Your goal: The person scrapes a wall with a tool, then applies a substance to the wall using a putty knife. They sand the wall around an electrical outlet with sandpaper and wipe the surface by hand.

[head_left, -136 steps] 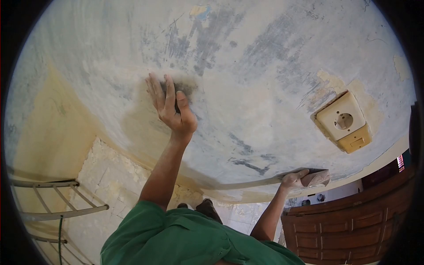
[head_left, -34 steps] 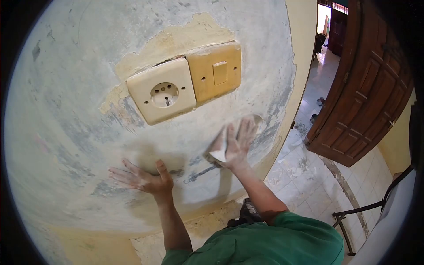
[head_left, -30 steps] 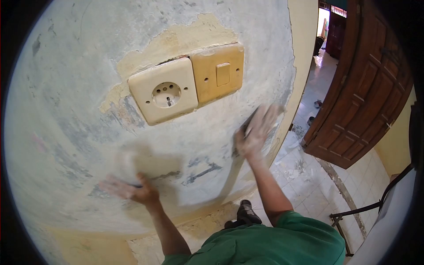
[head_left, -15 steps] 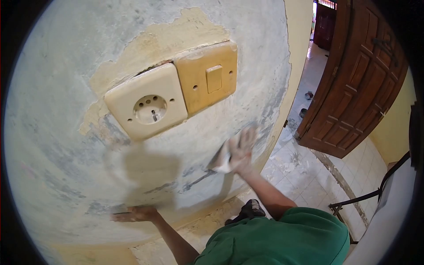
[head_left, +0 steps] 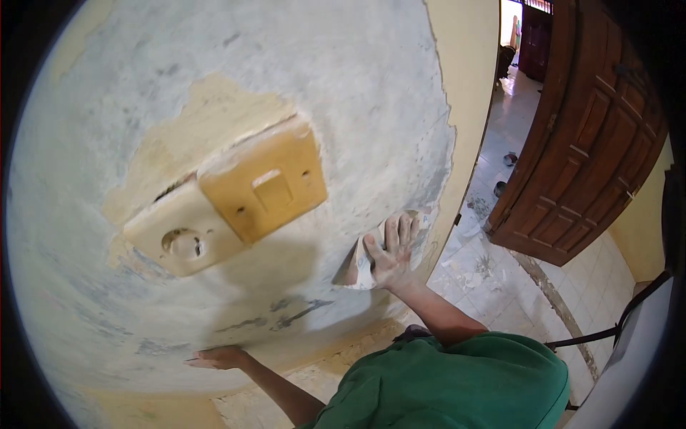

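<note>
My right hand [head_left: 393,262] presses a sheet of sandpaper [head_left: 362,266] flat against the patchy grey-white wall [head_left: 379,93], near its right edge. The paper's pale back faces me, and its darker left corner curls away from the plaster. My fingers lie spread over the sheet. Lower left, my left hand [head_left: 220,357] rests at the wall with fingers stretched out, seen edge-on, and nothing shows in it. Above and between the hands are a cream power socket [head_left: 182,239] and a yellowed light switch [head_left: 268,182], tilted side by side, with bare cream patches around them.
A brown panelled door [head_left: 586,150] stands open at the right. Pale debris lies on the tiled floor [head_left: 493,286] below it. Two small dark round objects sit in the doorway. A dark bar [head_left: 586,337] juts in at the lower right.
My right hand, blurred before, now shows sharply on the sandpaper, closer to the wall's right edge. The view has shifted, so socket and switch appear lower and further left. My left hand stays low.
</note>
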Tool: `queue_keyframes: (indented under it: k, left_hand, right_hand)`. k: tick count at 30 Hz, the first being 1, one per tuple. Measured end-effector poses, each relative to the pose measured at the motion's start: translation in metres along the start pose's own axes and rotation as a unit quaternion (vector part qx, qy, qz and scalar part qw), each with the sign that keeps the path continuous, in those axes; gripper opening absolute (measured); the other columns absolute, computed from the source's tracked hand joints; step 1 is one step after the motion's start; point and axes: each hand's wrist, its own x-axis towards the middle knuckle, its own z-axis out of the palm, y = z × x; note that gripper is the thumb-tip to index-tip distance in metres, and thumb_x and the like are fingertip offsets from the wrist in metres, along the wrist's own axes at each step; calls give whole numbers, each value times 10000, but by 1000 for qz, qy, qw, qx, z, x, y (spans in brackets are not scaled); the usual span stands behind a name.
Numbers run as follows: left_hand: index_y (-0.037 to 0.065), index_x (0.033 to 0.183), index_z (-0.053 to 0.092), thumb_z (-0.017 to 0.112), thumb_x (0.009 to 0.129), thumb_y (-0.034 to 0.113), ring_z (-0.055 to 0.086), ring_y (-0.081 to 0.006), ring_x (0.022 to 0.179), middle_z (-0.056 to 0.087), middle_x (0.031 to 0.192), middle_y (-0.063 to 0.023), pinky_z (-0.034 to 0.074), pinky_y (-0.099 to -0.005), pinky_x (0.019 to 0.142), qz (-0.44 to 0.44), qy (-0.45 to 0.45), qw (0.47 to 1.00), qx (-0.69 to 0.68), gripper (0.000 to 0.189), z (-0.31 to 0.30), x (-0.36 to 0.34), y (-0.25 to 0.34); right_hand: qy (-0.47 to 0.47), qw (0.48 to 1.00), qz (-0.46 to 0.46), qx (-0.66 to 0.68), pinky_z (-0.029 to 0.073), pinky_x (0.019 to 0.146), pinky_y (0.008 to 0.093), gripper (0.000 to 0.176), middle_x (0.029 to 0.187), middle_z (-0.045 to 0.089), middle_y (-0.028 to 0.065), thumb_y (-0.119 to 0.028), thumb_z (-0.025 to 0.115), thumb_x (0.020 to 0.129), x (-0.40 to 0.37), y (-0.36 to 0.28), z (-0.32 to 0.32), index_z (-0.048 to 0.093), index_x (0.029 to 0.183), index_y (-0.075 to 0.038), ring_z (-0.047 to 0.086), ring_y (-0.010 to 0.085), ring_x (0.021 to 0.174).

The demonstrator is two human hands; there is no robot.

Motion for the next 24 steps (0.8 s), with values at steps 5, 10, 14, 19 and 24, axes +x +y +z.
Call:
queue_keyframes:
  k: [5, 10, 14, 19, 24]
  left_hand:
    - [-132, 1368, 222, 243, 1002, 350, 190, -442, 1331, 190, 1427, -337, 152, -468, 1110, 23, 0, 999, -24, 605, -1, -13, 36]
    - [-114, 1382, 216, 256, 982, 422, 176, -442, 1341, 195, 1428, -334, 146, -477, 1106, 133, 12, 991, -16, 670, -3, -49, 114]
    - [-134, 1376, 209, 274, 982, 363, 159, -446, 1349, 163, 1440, -335, 138, -496, 1101, 194, -5, 981, 0, 637, -12, -87, 162]
    - [-89, 1400, 201, 314, 966, 448, 151, -422, 1363, 173, 1453, -308, 133, -479, 1110, 208, -42, 976, -38, 700, -13, -129, 165]
    - [-77, 1402, 225, 386, 923, 525, 146, -426, 1368, 145, 1458, -320, 136, -479, 1102, 163, -112, 976, -95, 786, -28, -154, 158]
  right_hand:
    - [57, 988, 140, 29, 37, 1060, 626, 787, 1469, 109, 310, -456, 534, 807, 58, 71, -32, 272, 1418, -35, 55, 497, 1359]
    - [38, 978, 203, 29, 55, 1055, 632, 816, 1454, 74, 349, -460, 525, 824, 71, 83, -44, 235, 1405, 34, 49, 541, 1335]
    - [39, 990, 134, -3, 96, 1046, 639, 873, 1443, 99, 356, -548, 512, 819, 39, 115, -37, 202, 1427, -4, 104, 523, 1338]
    - [35, 987, 148, 53, 102, 1050, 627, 848, 1427, 154, 354, -534, 499, 829, 49, 128, -47, 208, 1430, -11, 141, 508, 1336]
    - [44, 988, 118, 90, 103, 1062, 599, 802, 1446, 96, 343, -445, 495, 854, 28, 140, -33, 193, 1419, 38, 140, 497, 1341]
